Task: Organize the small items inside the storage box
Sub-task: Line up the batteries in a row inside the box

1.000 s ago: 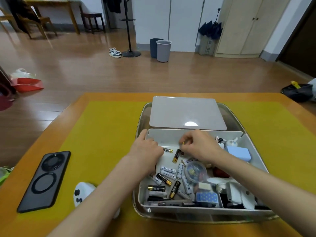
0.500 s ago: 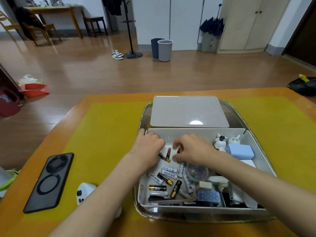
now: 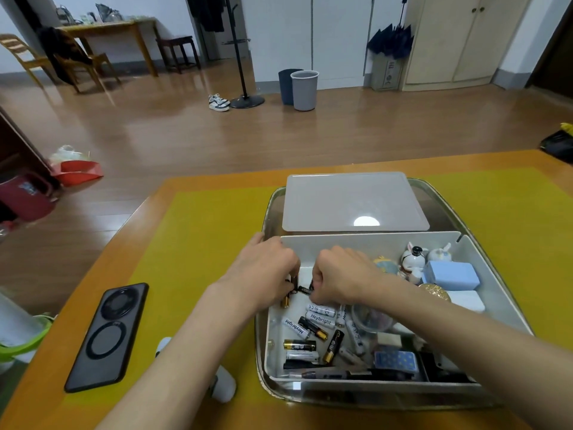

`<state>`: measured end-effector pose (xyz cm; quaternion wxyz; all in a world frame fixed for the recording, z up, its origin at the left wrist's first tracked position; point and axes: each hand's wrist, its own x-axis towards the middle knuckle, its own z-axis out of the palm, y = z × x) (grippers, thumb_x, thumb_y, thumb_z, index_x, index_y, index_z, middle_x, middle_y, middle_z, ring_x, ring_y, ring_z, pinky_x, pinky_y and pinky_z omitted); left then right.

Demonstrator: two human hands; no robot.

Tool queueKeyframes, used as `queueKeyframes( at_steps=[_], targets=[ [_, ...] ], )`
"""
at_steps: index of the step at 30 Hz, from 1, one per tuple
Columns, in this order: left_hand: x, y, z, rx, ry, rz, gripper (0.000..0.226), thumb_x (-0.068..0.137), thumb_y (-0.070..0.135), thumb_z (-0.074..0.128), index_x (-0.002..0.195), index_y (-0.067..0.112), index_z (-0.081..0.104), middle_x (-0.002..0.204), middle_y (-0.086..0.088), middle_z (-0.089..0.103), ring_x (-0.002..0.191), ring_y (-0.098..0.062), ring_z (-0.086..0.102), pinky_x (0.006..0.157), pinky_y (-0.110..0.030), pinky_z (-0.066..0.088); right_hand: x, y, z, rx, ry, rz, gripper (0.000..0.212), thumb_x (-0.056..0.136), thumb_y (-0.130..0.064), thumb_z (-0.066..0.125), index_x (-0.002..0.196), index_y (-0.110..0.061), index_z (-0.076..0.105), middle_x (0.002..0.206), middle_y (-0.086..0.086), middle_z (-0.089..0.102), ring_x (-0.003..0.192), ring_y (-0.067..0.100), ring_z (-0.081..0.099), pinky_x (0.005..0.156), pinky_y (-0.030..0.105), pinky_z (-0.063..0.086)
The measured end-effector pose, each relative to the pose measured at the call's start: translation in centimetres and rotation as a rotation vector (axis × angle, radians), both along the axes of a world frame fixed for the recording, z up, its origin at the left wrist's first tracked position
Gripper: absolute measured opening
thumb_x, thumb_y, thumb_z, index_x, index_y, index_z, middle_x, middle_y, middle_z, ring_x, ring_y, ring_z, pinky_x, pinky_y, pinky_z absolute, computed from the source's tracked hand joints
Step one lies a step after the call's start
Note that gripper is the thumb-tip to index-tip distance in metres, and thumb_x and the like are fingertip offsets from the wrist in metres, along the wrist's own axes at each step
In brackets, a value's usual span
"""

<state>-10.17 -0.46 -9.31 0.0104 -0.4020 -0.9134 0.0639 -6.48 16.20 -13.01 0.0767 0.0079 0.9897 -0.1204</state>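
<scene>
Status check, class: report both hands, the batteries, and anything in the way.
Left hand and right hand both pinching black-and-gold batteries inside the white storage box. White batteries loose below. Nothing in the way.

1. Storage box (image 3: 496, 274): you had a white open tray seated in a clear outer tub, with its frosted lid (image 3: 353, 201) lying flat across the far end.
2. Batteries (image 3: 313, 328): you had loose black-and-gold and white "Heybright" cells scattered flat in the box's left part, pointing every way.
3. Rabbit figurines (image 3: 414, 259): two white ones stood upright at your far right corner.
4. Blue block (image 3: 449, 274): it lay just beside the figurines, against the right wall.
5. Patterned blue card box (image 3: 393, 360): it lay flat near your front wall.
</scene>
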Motion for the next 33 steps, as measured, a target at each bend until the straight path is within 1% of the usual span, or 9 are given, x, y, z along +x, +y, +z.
queueKeyframes(
  at_steps=[6, 10, 13, 15, 17, 21, 25, 28, 33],
  targets=[
    [0.9, 1.3, -0.4, -0.175, 0.084, 0.004, 0.021, 0.082, 0.021, 0.069, 0.103, 0.018, 0.067, 0.113, 0.0, 0.063, 0.12, -0.024, 0.038, 0.098, -0.042, 0.035, 1.0, 2.9, 1.1, -0.108, 0.002, -0.151, 0.022, 0.068, -0.038, 0.075, 0.055, -0.022, 0.066, 0.065, -0.005, 0.071, 0.071, 0.018, 0.067, 0.064, 0.031, 0.054],
    [1.1, 2.7, -1.0, -0.285, 0.069, 0.049, 0.024, 0.087, 0.018, 0.061, 0.11, 0.015, 0.063, 0.119, -0.004, 0.062, 0.126, -0.027, 0.036, 0.097, -0.043, 0.036, 0.6, 2.1, 0.7, -0.134, 0.014, -0.189, 0.027, 0.071, -0.038, 0.073, 0.059, -0.015, 0.068, 0.067, 0.003, 0.071, 0.074, 0.025, 0.068, 0.071, 0.038, 0.058],
    [0.8, 3.3, -1.3, -0.249, 0.052, 0.073, 0.025, 0.088, 0.012, 0.057, 0.112, 0.016, 0.062, 0.119, -0.005, 0.063, 0.126, -0.027, 0.04, 0.093, -0.041, 0.038, 0.4, 1.9, 0.5, -0.125, 0.016, -0.163, 0.034, 0.076, -0.047, 0.07, 0.065, -0.015, 0.071, 0.066, 0.0, 0.071, 0.073, 0.023, 0.068, 0.072, 0.037, 0.058],
    [0.5, 3.3, -1.5, -0.19, 0.055, 0.068, 0.027, 0.086, 0.009, 0.057, 0.11, 0.017, 0.062, 0.118, -0.005, 0.064, 0.123, -0.027, 0.044, 0.092, -0.04, 0.038, 0.6, 2.7, 0.4, -0.099, 0.047, -0.141, 0.03, 0.077, -0.048, 0.071, 0.066, -0.02, 0.069, 0.069, -0.003, 0.07, 0.074, 0.023, 0.067, 0.071, 0.037, 0.057],
    [0.1, 3.2, -1.6, -0.139, 0.047, 0.071, 0.026, 0.085, 0.009, 0.058, 0.107, 0.02, 0.063, 0.116, -0.003, 0.064, 0.12, -0.025, 0.048, 0.09, -0.038, 0.038, 1.1, 3.8, 0.3, -0.032, 0.068, -0.104, 0.03, 0.074, -0.054, 0.074, 0.078, -0.025, 0.068, 0.079, -0.007, 0.068, 0.079, 0.022, 0.064, 0.07, 0.035, 0.053],
    [-0.2, 2.8, -1.6, -0.057, -0.01, 0.073, 0.015, 0.085, 0.017, 0.061, 0.098, 0.024, 0.065, 0.106, -0.002, 0.066, 0.114, -0.024, 0.052, 0.086, -0.036, 0.039, 1.5, 4.3, 0.0, 0.092, 0.035, -0.027, 0.052, 0.067, -0.068, 0.076, 0.102, -0.033, 0.063, 0.094, -0.007, 0.068, 0.09, 0.022, 0.062, 0.068, 0.034, 0.042],
    [-0.1, 2.7, -1.6, -0.059, -0.022, 0.063, 0.013, 0.085, 0.02, 0.064, 0.098, 0.023, 0.065, 0.104, -0.002, 0.067, 0.115, -0.024, 0.05, 0.079, -0.035, 0.036, 0.8, 3.3, 0.0, 0.014, 0.018, 0.016, 0.037, 0.074, -0.051, 0.078, 0.103, -0.033, 0.064, 0.099, -0.007, 0.068, 0.095, 0.022, 0.063, 0.072, 0.034, 0.046],
    [0.0, 2.8, -1.8, -0.058, -0.002, 0.059, 0.014, 0.087, 0.021, 0.062, 0.1, 0.023, 0.065, 0.106, -0.003, 0.067, 0.116, -0.025, 0.049, 0.079, -0.035, 0.036, 0.4, 2.5, 0.0, -0.043, -0.001, 0.027, 0.024, 0.076, -0.042, 0.078, 0.092, -0.036, 0.06, 0.093, -0.009, 0.068, 0.089, 0.02, 0.062, 0.069, 0.033, 0.044],
    [-0.1, 3.0, -2.0, -0.019, 0.011, 0.048, 0.015, 0.087, 0.018, 0.062, 0.101, 0.022, 0.066, 0.106, -0.003, 0.066, 0.116, -0.025, 0.05, 0.074, -0.033, 0.033, 0.4, 2.3, -0.7, -0.082, 0.037, 0.04, 0.024, 0.074, -0.046, 0.077, 0.086, -0.036, 0.059, 0.084, -0.014, 0.066, 0.081, 0.014, 0.062, 0.056, 0.029, 0.036]
  ],
)
